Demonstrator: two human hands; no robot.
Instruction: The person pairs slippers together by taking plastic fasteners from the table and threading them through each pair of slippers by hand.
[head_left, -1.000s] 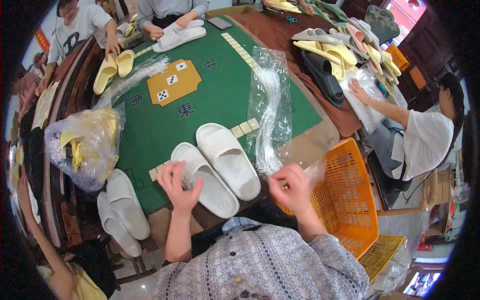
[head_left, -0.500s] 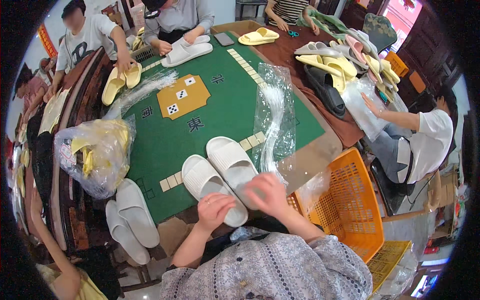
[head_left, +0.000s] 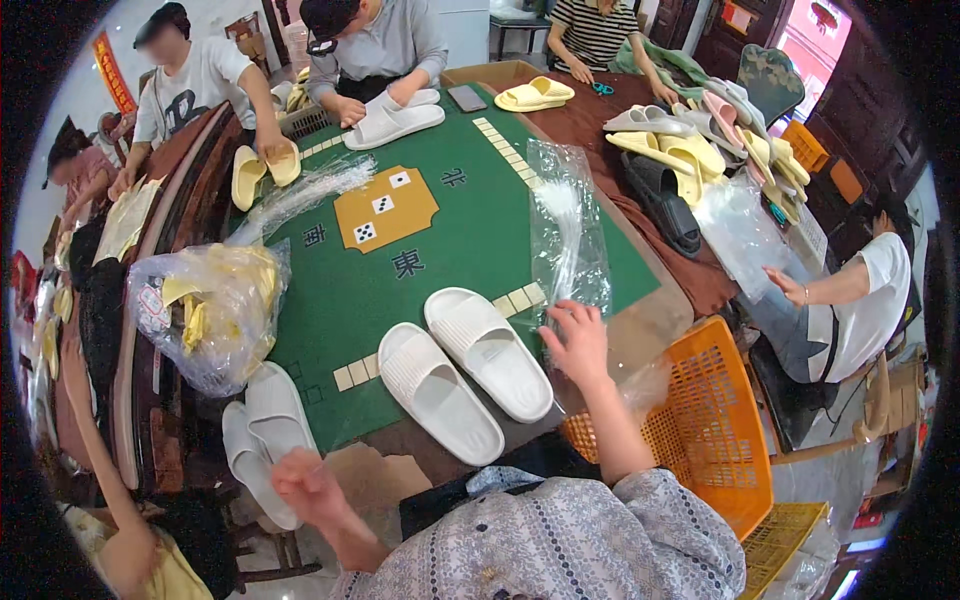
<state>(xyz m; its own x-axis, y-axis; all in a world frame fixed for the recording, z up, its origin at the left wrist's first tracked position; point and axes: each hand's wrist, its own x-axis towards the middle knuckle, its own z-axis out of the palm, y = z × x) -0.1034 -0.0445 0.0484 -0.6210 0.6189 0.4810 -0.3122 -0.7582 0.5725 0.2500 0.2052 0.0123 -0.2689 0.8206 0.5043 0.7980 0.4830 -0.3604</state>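
Overlapping the strand bag point(head_left: 569, 215), your right hand point(head_left: 579, 347) is holding its fingers wide, probably needing a light pinch; your left hand point(head_left: 307, 487) is hanging blurred, grip unclear.

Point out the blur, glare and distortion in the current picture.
Head view throughout: left hand smeared, probably by motion; white slippers crisper; glints on the clear plastic sleeve; pinkish opening at upper right very bright; corners black, straight edges bowing toward the rim.

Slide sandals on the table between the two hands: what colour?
Off-white slide sandals, both alike; the head view shows them best.
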